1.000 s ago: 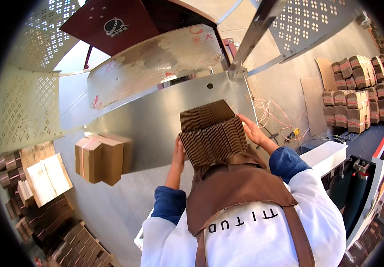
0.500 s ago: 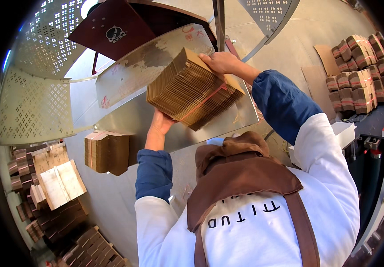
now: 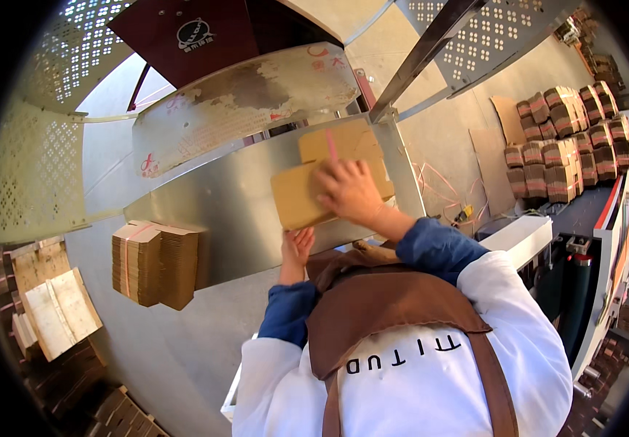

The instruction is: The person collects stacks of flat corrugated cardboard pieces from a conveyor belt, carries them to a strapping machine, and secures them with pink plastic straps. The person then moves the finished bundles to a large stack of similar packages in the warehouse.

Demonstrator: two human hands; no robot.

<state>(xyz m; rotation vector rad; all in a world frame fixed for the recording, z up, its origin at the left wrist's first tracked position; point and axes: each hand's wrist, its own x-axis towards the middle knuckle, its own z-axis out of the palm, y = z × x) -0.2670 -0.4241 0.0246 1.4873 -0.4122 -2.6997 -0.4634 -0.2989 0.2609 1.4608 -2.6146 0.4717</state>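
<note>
A bundle of flat brown cardboard blanks point(image 3: 296, 197), tied with a pink strap, rests on the shiny metal table point(image 3: 234, 240) in front of me. My right hand point(image 3: 347, 191) lies on its top face beside the strap, fingers spread and slightly blurred. At the bundle's near edge is my left hand point(image 3: 297, 247), its fingers stretched out against the side rather than wrapped around it. The underside of the bundle is hidden. Another strapped cardboard bundle point(image 3: 155, 264) stands at the table's left end, away from both hands.
Behind the table is a machine with a stained metal plate point(image 3: 249, 95) and a dark red panel point(image 3: 183, 40). Perforated guards point(image 3: 37, 160) flank it. Strapped cardboard stacks point(image 3: 558, 160) stand at far right, beside a conveyor point(image 3: 580, 211). A dark post point(image 3: 423, 58) rises at the table's right corner.
The bundle, held tilted between both hands before, has come down flat onto the table nearer me. My right hand has shifted from its far edge to its top face; my left has moved right.
</note>
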